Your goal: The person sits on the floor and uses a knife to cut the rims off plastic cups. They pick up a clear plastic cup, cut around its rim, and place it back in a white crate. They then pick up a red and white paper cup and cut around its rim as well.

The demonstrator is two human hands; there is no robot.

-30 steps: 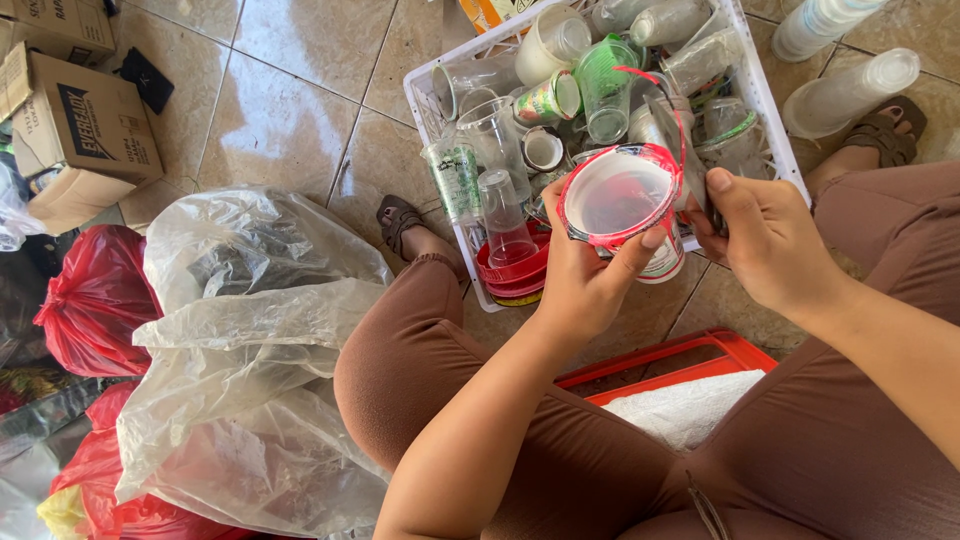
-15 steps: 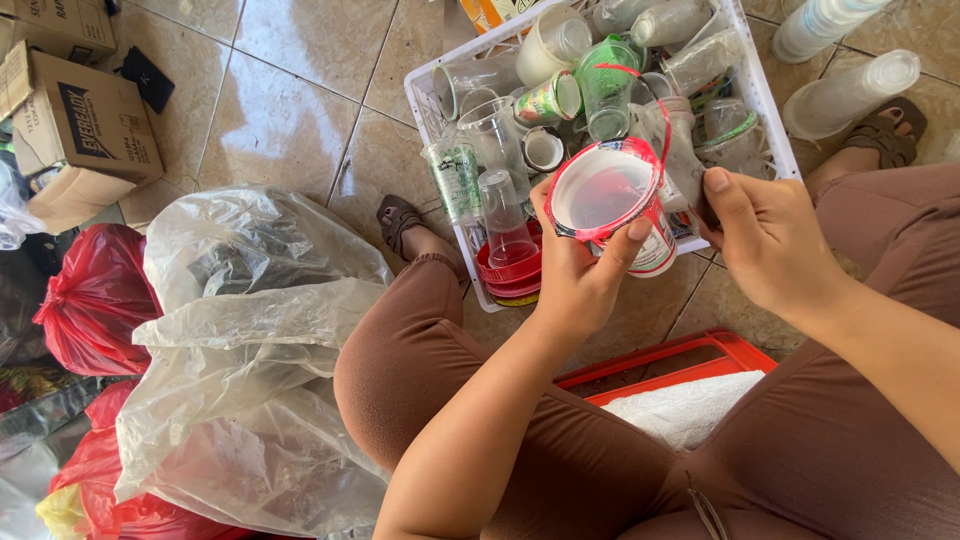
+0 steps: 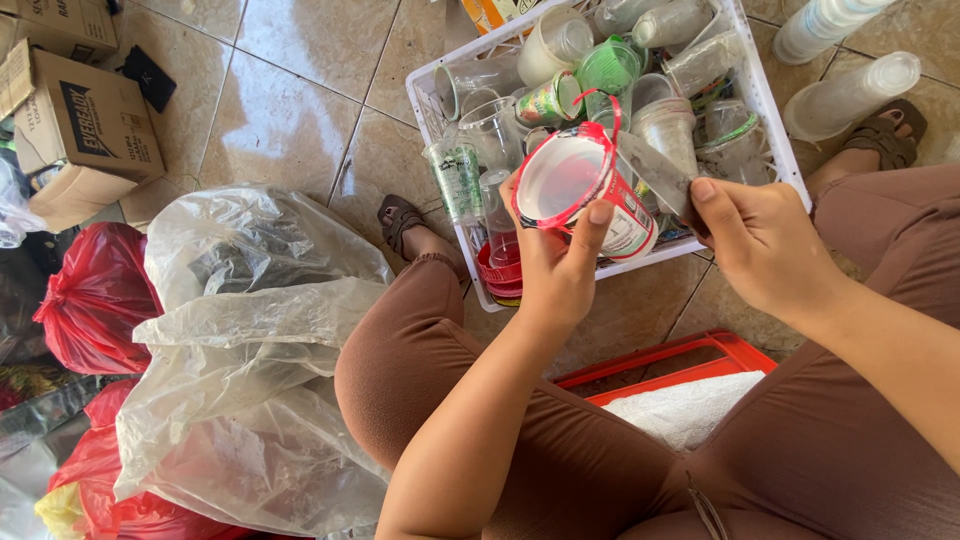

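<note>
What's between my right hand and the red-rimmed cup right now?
A knife blade: the right hand holds it, tip at the red-rimmed cup that the left hand grips. Head view.

I count two hands, the left hand (image 3: 560, 275) and the right hand (image 3: 765, 245), one red-rimmed cup (image 3: 580, 190) and one knife (image 3: 655, 175). One white crate (image 3: 440, 120) at top centre, two cardboard boxes (image 3: 85, 130) upper left, two stacks of clear cups (image 3: 850, 95) upper right, one red tray (image 3: 690, 355).
</note>
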